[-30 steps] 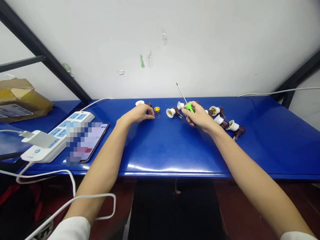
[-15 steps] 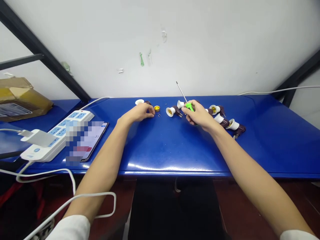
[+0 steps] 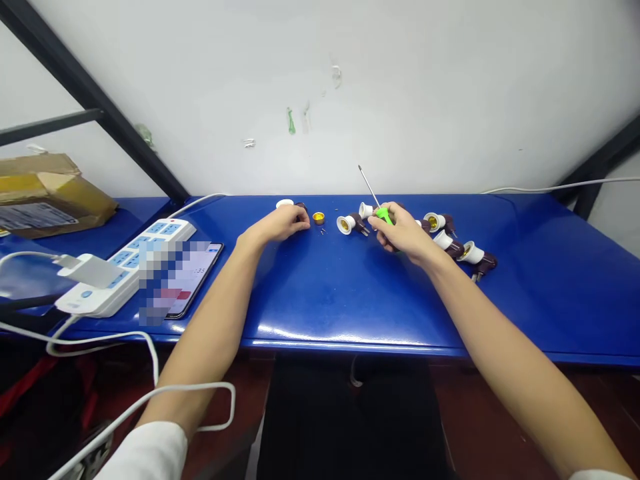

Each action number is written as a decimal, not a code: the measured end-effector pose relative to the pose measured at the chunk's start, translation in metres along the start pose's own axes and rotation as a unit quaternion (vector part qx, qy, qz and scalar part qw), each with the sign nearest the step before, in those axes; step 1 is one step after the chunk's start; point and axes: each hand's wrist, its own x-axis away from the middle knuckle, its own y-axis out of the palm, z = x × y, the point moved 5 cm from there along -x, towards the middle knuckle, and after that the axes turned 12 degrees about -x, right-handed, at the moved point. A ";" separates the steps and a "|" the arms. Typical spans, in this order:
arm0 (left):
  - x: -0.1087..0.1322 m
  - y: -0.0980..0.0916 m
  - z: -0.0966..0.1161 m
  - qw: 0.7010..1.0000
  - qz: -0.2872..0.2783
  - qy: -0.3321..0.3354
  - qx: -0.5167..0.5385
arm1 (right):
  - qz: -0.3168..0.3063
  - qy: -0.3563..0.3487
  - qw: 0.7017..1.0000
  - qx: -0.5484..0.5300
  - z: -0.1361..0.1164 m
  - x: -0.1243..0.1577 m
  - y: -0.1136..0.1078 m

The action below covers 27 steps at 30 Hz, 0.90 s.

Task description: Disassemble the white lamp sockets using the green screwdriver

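Note:
My left hand (image 3: 280, 225) is curled over a lamp socket adapter (image 3: 300, 209) lying on the blue table (image 3: 340, 293); the adapter's white end (image 3: 285, 204) shows beyond my fingers. My right hand (image 3: 403, 235) grips a green-handled screwdriver (image 3: 384, 215), its thin shaft slanting up and left. A white adapter (image 3: 367, 211) sits just beyond that hand's fingers. Between my hands lie a gold-coloured cap (image 3: 319, 217) and tiny screws (image 3: 323, 231). Several more white adapters with brass centres and dark brown plugs lie nearby, including one (image 3: 347, 224) left of my right hand and one (image 3: 470, 252) at its far right.
A white power strip (image 3: 125, 267) with a charger plugged in and a phone (image 3: 193, 280) with a pixelated screen lie at the table's left. A cardboard box (image 3: 50, 197) sits beyond them. White cables hang over the front edge; a white wall backs the table.
The whole view has shifted slightly, so everything sits a little further right in the picture. Both hands stay in about the same place, with the screwdriver still in my right hand.

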 end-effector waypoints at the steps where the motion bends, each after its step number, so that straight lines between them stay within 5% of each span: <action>1: 0.001 -0.003 -0.002 1.000 0.016 -0.008 0.010 | 0.001 0.003 1.000 0.002 0.000 0.000 0.000; 8: 0.008 -0.023 -0.026 0.979 0.163 -0.094 0.075 | -0.002 0.006 1.000 0.004 -0.003 0.003 0.001; 27: 0.007 -0.007 -0.054 0.929 0.216 -0.181 0.241 | -0.003 0.022 1.000 0.011 -0.007 0.008 0.006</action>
